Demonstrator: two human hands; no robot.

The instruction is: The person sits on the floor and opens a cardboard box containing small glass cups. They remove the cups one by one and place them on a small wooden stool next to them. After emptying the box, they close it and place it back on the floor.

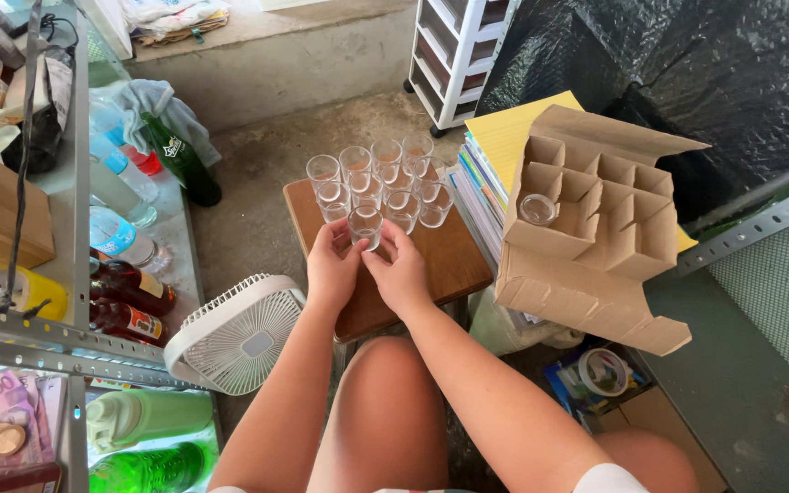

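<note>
Both hands on one small clear glass point(364, 225) at the near edge of the glass cluster point(378, 178) on the brown wooden worktop point(454, 260). Left hand point(331, 271) and right hand point(401, 274) each have their grip closed on it, fingertips pinching its sides. Right of the worktop: open cardboard divider box point(595, 228), one glass point(537, 209) in a cell. Left: white fan point(239, 333).
</note>
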